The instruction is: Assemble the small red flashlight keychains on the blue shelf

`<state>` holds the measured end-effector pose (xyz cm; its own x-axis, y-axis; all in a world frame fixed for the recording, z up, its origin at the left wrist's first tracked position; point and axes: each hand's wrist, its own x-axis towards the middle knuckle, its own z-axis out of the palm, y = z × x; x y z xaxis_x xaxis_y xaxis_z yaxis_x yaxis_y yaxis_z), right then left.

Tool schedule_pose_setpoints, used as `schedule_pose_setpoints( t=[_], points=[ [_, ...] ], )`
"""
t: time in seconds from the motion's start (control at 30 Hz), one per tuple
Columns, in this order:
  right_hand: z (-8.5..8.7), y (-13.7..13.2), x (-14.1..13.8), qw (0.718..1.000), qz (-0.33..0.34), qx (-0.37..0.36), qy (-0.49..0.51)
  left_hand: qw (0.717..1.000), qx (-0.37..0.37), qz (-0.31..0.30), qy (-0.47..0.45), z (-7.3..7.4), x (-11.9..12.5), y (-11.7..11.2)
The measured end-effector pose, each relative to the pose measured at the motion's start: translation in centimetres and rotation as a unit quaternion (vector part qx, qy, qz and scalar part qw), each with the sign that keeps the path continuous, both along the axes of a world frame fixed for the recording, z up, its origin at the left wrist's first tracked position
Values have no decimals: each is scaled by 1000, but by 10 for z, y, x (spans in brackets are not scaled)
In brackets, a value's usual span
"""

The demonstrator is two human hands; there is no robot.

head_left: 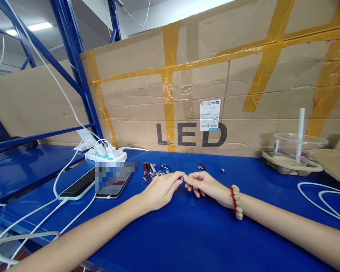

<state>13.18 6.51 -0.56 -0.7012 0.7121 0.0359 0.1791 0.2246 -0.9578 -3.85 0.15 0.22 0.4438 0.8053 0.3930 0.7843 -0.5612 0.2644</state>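
My left hand [166, 188] and my right hand [201, 184] meet fingertip to fingertip above the blue tabletop. Between them is a small red, metal-ended piece [181, 178], mostly covered by fingers. The left fingers close around it, and the right thumb and forefinger pinch at its end. Just behind the left hand lie several slim metal tubes [153, 169] in red, black, silver and blue, with clips among them. A blue carabiner clip [166, 167] rests beside these. Behind the right hand is a red carabiner clip [201, 166], and a small silver metal part [223, 171] sits farther right.
Two phones, one pale-cased [78, 184] and one darker [113, 186], lie at left with white cables. A power strip [106, 154] stands behind them. At right, a clear cup with a straw [300, 147] sits in a pulp tray [293, 167]. A large cardboard box [130, 105] walls the back.
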Motion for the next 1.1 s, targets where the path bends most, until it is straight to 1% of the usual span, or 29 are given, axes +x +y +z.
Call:
schedule_pose_setpoints(
  t=[0.43, 0.87, 0.97, 1.1],
  points=[
    [-2, 2, 0, 1000, 1, -1, -3, 1000, -9, -14, -2, 3, 0, -1],
    [1, -1, -1, 1000, -8, -1, -12, 1000, 1, -25, 1, 3, -3, 0],
    [2, -1, -1, 1000, -8, -4, -6, 1000, 10, -12, 12, 3, -2, 1],
    [3, -2, -1, 1000, -22, -11, 7, 999, 10, 36, 21, 2, -1, 3]
  ],
)
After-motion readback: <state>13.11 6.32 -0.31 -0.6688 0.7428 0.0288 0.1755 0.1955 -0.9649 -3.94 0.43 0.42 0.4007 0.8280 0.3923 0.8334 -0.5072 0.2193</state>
